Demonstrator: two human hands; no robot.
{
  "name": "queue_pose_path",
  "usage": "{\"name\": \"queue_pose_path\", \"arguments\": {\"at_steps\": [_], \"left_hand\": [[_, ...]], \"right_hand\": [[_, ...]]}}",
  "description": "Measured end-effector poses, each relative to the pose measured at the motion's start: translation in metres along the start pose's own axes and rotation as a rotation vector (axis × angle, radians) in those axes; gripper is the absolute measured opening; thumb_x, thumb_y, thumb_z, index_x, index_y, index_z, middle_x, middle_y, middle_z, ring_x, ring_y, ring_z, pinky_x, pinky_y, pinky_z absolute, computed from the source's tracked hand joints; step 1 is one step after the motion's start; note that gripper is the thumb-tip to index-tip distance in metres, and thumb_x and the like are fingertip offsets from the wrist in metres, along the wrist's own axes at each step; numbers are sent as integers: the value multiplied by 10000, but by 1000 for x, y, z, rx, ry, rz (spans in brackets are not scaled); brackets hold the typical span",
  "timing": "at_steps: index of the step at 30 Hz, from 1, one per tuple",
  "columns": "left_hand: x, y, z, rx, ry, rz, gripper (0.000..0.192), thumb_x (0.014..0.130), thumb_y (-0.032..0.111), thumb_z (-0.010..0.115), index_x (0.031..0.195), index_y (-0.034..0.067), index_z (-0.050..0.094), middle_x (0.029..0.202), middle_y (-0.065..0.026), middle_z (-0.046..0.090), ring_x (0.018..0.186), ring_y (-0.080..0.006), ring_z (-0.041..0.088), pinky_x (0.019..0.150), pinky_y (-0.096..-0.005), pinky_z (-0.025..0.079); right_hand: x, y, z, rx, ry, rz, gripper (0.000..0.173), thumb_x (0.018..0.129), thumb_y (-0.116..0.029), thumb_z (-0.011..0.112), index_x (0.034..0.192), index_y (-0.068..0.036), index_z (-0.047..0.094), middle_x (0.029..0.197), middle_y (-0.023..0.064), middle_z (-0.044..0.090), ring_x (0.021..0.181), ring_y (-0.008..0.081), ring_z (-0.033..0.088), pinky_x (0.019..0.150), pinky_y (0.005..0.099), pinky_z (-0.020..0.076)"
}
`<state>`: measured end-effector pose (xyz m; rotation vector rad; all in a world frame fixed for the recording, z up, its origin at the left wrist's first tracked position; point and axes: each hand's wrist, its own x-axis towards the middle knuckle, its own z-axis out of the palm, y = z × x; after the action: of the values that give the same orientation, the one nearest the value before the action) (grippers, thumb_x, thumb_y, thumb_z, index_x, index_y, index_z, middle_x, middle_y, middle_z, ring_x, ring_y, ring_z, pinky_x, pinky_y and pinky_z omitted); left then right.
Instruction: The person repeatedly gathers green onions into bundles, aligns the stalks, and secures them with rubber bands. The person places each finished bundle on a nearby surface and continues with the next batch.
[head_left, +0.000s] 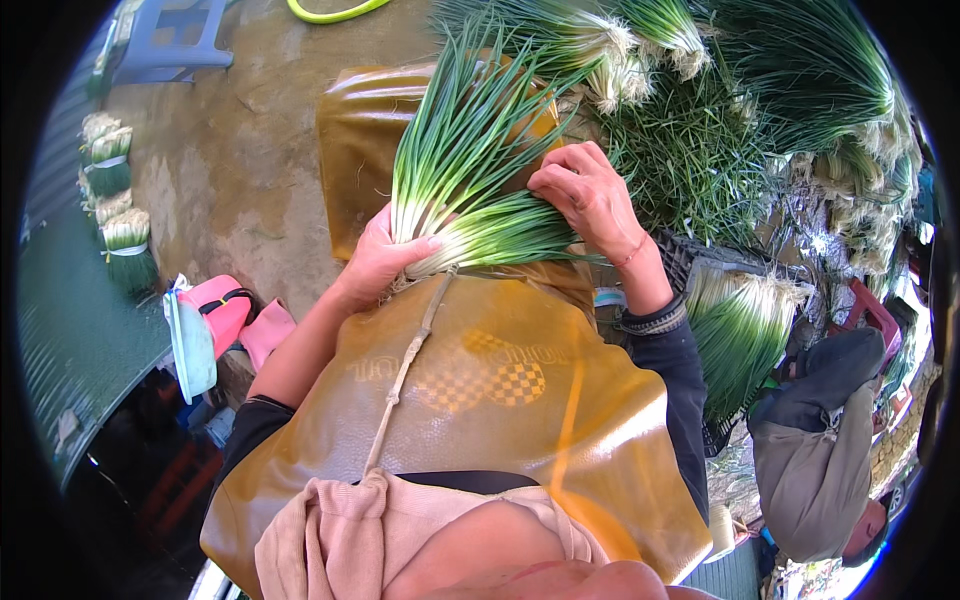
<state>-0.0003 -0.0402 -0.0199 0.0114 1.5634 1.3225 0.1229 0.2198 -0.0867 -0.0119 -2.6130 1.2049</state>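
A fanned bunch of green onions (457, 172) lies over my lap, its white ends gathered in my left hand (390, 259). The thumb of that hand presses across the stalks, and roots poke out below it. At the leafy tips of the lower stalks, on the right, my right hand (581, 191) has its fingers bent together; whether a leaf is pinched between them cannot be told. A brown waterproof apron (480, 360) with a knotted cord (409, 352) covers my body and knees.
Trimmed leaves (690, 157) lie in a heap at right, below more green onions (817, 67). A crate (675, 259) stands by an onion bundle (742, 322). Another person (817, 457) sits at lower right. Tied bundles (127, 247), a blue plastic stool (172, 45) and pink boots (225, 307) are at left.
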Motion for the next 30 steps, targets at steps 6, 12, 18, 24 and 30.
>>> {"name": "queue_pose_path", "arguments": {"at_steps": [6,12,18,24,30], "left_hand": [[0,-6,0,99,74,-39,404,875,35,686,1254,-4,553,1144,-66,661,1016,-124,618,922,-303,500],[2,-15,3,85,125,82,307,948,144,654,1205,-13,594,1045,-39,671,904,-85,609,816,-261,508],[6,-20,10,182,258,180,243,978,181,631,1120,-16,646,943,-2,676,843,-49,577,755,-230,492],[8,-18,12,179,220,182,251,991,199,615,1113,-19,640,927,-19,685,818,-55,587,741,-227,495],[11,-20,14,146,285,232,284,1020,237,559,1163,-8,573,891,-63,696,780,-68,603,711,-236,497]], "right_hand": [[14,-15,-8,374,173,519,175,861,-185,746,976,-58,710,820,51,683,662,143,629,601,297,508],[34,-61,46,262,7,568,266,857,-296,730,782,-51,657,600,91,617,555,245,623,529,346,485],[16,-58,59,221,411,544,208,830,-97,696,699,-37,546,551,74,566,464,188,550,494,321,461],[27,-72,44,227,172,712,305,892,-315,711,780,-33,678,535,47,561,464,157,526,490,301,430],[22,-61,67,118,303,530,154,872,-135,662,785,-50,567,578,105,594,533,285,619,520,390,482]]}}
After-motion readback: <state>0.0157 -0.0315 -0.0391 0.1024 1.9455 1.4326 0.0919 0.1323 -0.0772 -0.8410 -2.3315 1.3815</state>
